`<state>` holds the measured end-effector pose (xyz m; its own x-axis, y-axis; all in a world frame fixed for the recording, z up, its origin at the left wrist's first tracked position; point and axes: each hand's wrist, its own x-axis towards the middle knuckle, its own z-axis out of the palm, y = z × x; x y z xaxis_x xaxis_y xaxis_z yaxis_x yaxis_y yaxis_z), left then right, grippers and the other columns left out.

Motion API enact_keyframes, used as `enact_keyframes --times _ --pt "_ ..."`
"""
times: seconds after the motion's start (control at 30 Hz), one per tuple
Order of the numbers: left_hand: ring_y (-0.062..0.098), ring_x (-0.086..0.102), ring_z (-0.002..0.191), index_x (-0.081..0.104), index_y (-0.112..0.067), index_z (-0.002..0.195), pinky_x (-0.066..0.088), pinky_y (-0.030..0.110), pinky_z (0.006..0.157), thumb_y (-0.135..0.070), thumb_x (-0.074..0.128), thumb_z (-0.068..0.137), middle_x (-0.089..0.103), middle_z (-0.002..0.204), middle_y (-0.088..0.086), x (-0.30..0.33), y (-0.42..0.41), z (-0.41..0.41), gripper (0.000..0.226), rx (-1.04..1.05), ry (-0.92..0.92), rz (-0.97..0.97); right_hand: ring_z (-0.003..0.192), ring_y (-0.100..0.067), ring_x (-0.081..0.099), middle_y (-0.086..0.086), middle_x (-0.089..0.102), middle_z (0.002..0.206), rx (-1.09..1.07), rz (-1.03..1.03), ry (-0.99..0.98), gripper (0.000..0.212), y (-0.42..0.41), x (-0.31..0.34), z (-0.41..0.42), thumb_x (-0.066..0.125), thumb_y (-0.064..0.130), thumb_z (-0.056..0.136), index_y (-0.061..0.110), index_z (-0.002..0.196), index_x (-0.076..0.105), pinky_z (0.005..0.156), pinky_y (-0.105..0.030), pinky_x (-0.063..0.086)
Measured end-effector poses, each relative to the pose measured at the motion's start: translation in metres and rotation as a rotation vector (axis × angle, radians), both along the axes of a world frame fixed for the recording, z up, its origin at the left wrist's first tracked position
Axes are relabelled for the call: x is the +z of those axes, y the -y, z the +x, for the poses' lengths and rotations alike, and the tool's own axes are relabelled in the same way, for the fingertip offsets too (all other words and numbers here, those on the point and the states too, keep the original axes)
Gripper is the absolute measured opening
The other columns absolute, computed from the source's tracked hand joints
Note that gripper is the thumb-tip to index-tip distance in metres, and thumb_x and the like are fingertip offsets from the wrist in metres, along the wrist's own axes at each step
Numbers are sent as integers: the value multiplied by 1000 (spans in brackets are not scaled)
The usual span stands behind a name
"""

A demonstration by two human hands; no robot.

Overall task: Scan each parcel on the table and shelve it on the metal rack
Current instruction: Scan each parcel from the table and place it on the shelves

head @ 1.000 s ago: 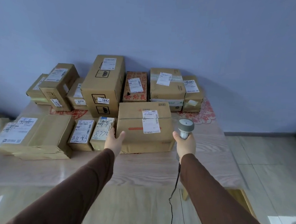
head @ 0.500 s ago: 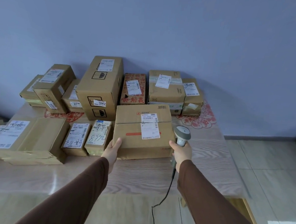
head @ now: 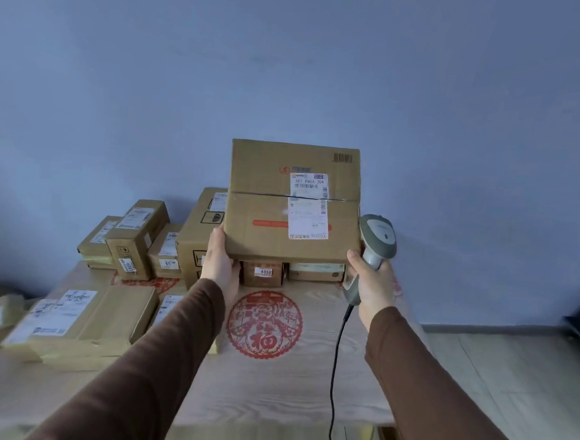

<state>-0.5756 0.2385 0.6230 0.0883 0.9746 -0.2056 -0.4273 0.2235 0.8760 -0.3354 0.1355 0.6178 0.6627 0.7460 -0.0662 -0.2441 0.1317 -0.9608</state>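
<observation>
The parcel (head: 293,199) is held clear of the table (head: 304,385), label side facing the camera. The left hand (head: 219,266) supports its lower left corner. The right hand (head: 375,284) grips the scanner (head: 376,241) beside its lower right corner. Other boxes (head: 132,239) stand along the wall (head: 292,65).

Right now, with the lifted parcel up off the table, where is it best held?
By its lower side edges, from both sides: the lifted parcel is broad and flat. The left hand supports its lower left corner; the right hand, gripping the scanner, only braces the right.
</observation>
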Motion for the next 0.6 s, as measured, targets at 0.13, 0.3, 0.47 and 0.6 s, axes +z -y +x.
enact_keyframes --times 0.13,0.3,0.47,0.6 --pt "20 50 143 47 -20 153 45 39 116 -60 53 92 50 156 4 72 7 -8 73 38 -128 300 105 -14 74 0 72 120 20 145 -47 42 6 60 -1 80 13 90 21 128 64 89 -35 61" --pt "-3 69 112 75 -37 121 46 21 97 -60 50 98 75 125 -14 124 14 -19 41 -84 43 418 103 -13 74 11 77 102 29 302 -49 42 15 121 -7 77 11 92 16 131 64 97 -31 58" --pt "-3 49 137 52 -40 142 24 29 122 -65 36 103 61 142 -19 150 16 -25 49 -102 36 433 104 -11 74 4 73 117 32 355 -7 44 23 153 -17 77 15 93 18 134 63 88 -28 61" --pt "13 42 140 48 -37 129 29 34 120 -78 51 86 49 145 -8 164 17 -36 59 -190 -29 496 99 -8 74 1 72 123 7 355 66 43 28 169 -16 76 16 94 16 135 63 84 -23 59"
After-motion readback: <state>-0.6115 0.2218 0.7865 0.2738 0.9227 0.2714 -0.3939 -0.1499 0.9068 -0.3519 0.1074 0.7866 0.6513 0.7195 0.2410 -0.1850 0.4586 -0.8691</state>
